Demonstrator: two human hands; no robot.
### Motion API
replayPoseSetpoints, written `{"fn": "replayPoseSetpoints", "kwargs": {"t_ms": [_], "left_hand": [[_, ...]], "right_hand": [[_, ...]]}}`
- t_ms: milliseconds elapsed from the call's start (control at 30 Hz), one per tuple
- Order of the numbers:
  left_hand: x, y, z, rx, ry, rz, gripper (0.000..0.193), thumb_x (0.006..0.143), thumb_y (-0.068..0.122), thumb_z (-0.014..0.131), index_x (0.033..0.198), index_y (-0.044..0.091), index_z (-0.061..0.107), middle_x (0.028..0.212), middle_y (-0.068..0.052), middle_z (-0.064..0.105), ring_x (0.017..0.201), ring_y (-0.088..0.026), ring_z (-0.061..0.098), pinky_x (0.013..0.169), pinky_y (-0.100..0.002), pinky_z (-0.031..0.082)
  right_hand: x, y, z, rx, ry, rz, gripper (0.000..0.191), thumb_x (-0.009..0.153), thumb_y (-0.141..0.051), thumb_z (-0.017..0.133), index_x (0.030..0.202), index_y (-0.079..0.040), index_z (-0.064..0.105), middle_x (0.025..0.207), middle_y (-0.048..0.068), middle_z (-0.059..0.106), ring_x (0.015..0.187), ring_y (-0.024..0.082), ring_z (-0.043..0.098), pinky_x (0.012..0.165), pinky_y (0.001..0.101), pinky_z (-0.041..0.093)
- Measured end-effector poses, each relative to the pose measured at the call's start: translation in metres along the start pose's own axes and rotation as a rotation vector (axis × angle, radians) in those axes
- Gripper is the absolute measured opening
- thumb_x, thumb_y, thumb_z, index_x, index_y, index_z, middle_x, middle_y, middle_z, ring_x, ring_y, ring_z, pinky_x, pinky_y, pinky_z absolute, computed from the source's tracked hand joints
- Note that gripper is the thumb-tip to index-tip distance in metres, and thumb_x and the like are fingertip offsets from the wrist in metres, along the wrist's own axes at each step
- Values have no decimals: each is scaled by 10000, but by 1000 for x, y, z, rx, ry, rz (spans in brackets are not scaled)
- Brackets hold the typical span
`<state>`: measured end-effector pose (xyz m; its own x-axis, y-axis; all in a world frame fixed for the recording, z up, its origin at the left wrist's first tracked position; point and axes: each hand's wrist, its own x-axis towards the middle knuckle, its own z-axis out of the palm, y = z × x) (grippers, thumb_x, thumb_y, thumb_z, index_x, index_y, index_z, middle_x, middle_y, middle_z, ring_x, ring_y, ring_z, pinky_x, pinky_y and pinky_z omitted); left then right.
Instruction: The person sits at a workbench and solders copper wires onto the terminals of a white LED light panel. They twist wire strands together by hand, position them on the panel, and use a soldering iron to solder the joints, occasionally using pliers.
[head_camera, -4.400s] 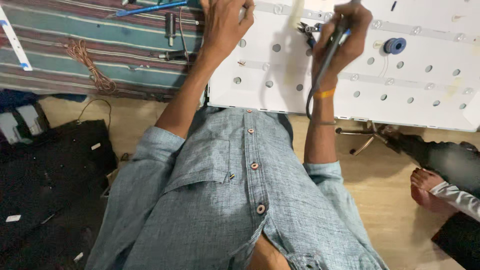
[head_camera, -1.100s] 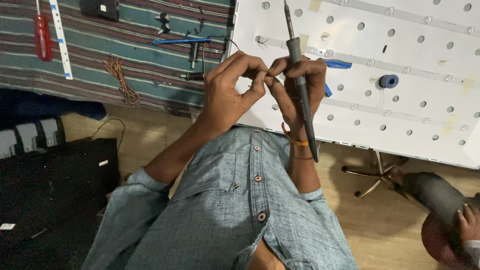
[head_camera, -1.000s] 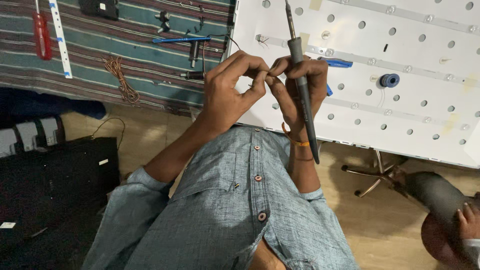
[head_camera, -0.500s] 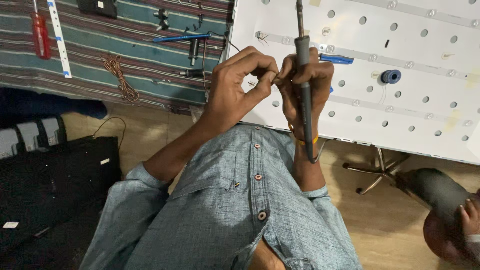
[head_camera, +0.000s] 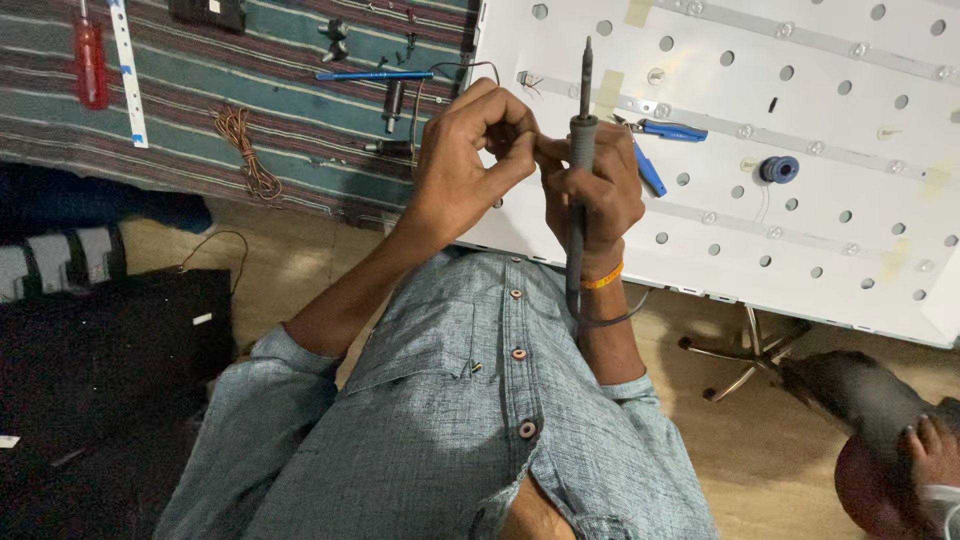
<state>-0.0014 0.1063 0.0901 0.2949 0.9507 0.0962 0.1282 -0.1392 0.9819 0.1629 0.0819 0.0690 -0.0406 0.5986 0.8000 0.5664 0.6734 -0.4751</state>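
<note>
My right hand (head_camera: 598, 190) grips a dark soldering iron (head_camera: 578, 170) held upright, tip pointing away, its cord running down past my wrist with an orange band. My left hand (head_camera: 470, 160) meets it fingertip to fingertip, pinching something too small to make out between both hands. Both hands hover over the near edge of a white perforated panel (head_camera: 820, 220) with pale strips across it. On the panel lie blue-handled pliers (head_camera: 655, 150) just beyond my right hand and a blue spool (head_camera: 779, 168) further right.
A striped cloth (head_camera: 230, 110) to the left carries a red-handled screwdriver (head_camera: 90, 65), a white strip (head_camera: 126, 70), a coil of copper wire (head_camera: 245, 150), a blue tool (head_camera: 372, 75) and small metal parts. Another person's foot (head_camera: 925, 455) is at bottom right. A dark bag (head_camera: 90, 380) lies left.
Both hands came off the panel and drew together near my chest. Over the last second the iron turned more upright and the hands shifted slightly up.
</note>
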Motion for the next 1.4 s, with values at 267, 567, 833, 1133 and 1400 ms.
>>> {"fn": "replayPoseSetpoints", "kwargs": {"t_ms": [267, 567, 833, 1133, 1400], "left_hand": [[0, -28, 10, -258, -4, -109, 68, 1010, 54, 607, 980, 10, 565, 889, 19, 562, 812, -37, 546, 715, -235, 489], [7, -32, 4, -164, 66, 125, 176, 1095, 177, 564, 1142, 12, 602, 1032, -2, 595, 1003, -63, 577, 889, -260, 497], [6, -34, 9, -77, -119, 47, 112, 1016, 115, 720, 1054, 10, 717, 960, -42, 687, 850, -105, 681, 741, -268, 559], [6, -25, -2, 78, -38, 9, 56, 991, 48, 735, 1008, 4, 705, 915, -35, 615, 780, -68, 658, 649, -242, 534], [6, -23, 8, 68, 171, 69, 65, 989, 16, 742, 1022, 4, 688, 896, -4, 620, 756, -38, 590, 654, -228, 490]], "right_hand": [[-22, -3, 20, 381, 108, 341, 412, 959, 140, 693, 1087, -115, 396, 1032, 127, 635, 886, 204, 607, 802, 320, 523], [-38, -2, 7, 697, 185, 732, 344, 1068, 85, 626, 1158, -130, 371, 1045, 100, 585, 870, 83, 507, 763, 213, 458], [-37, 3, -3, 653, 136, 762, 340, 1062, 72, 668, 1154, -109, 396, 1065, 97, 614, 937, 109, 567, 835, 241, 497], [-52, -1, -10, 382, 93, 677, 130, 1069, -29, 580, 1196, 0, 589, 1069, 116, 622, 899, 134, 579, 840, 265, 499], [-71, -9, -11, 408, 102, 737, 286, 1015, -68, 653, 1209, -7, 451, 1100, 158, 677, 1021, 207, 718, 870, 319, 582]]}}
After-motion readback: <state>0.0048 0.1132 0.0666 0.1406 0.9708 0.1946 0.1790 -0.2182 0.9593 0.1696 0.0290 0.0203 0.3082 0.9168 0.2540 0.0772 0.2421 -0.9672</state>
